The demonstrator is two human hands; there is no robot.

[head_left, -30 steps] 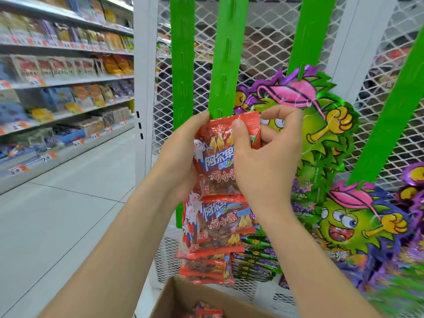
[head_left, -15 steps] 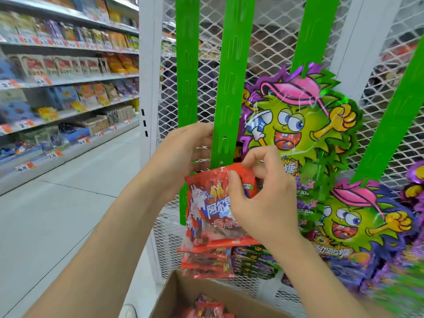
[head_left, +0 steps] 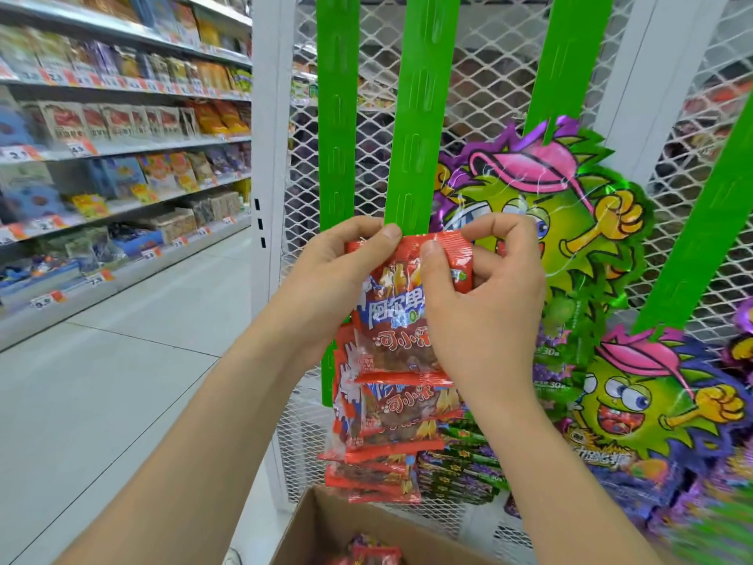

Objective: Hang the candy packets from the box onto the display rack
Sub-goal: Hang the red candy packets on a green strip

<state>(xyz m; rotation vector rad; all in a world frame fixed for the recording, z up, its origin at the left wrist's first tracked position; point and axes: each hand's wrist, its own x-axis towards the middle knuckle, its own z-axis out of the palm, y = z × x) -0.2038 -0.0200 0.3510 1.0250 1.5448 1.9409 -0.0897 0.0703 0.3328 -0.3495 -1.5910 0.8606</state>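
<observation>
Mid-hang. Left hand (head_left: 338, 275) and right hand (head_left: 489, 303) both pinch the top edge of a red candy packet (head_left: 387, 316), held against the lower end of the middle green strip (head_left: 413, 136), above packets already hung (head_left: 391, 413). Next, probably: line the packet's top up with a strip tab and push it on. Box (head_left: 309, 519) sits below.

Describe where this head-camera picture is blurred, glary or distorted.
Head view: packets in the lower right corner smear into blur; the foil cartoon packet shows white glare streaks; the shelves at left look soft and tilted by the wide lens; the red packet reads clearly.
</observation>
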